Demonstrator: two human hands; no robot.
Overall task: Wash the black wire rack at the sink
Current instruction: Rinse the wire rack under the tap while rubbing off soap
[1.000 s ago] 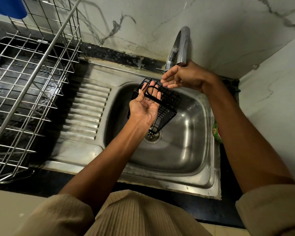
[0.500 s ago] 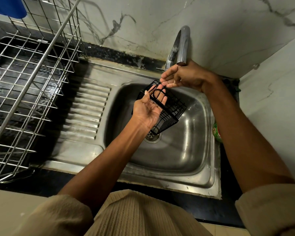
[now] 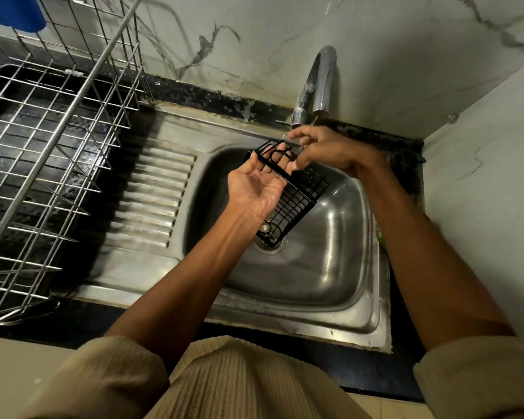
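The black wire rack [image 3: 294, 192] hangs tilted over the sink [image 3: 330, 267] basin, its lower end above the drain [image 3: 266, 240], lower and more slanted than half a second ago. The left hand [image 3: 259, 184] holds it palm up, fingers threaded through the top wires and curled round them, as before. The right hand [image 3: 327, 149] has dropped from under the tap [image 3: 321, 83] to the rack's upper edge, fingers loosely extended; whether they pinch a wire, I cannot tell.
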